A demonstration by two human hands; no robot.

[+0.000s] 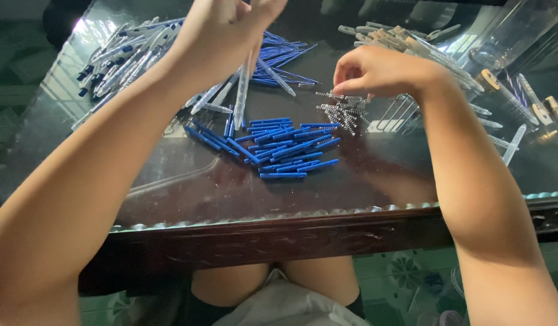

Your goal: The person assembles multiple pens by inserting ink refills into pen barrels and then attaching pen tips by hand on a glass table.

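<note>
My left hand (227, 30) is raised near the top of the view and grips a clear pen barrel (242, 90) that hangs down over the glass table. My right hand (378, 69) hovers with pinched fingertips at a small heap of metal springs (342, 111); whether a spring is between the fingers is hidden. Between my arms lies a pile of short blue pen parts (279, 148). Thin blue refills (282, 60) are spread just behind the barrel.
Assembled white-and-blue pens (119, 57) are heaped at the far left. Clear barrels and beige-tipped parts (411, 42) lie at the far right, with more (532, 108) scattered along the right side. The glass top's scalloped front edge (279, 214) runs above a dark wooden frame.
</note>
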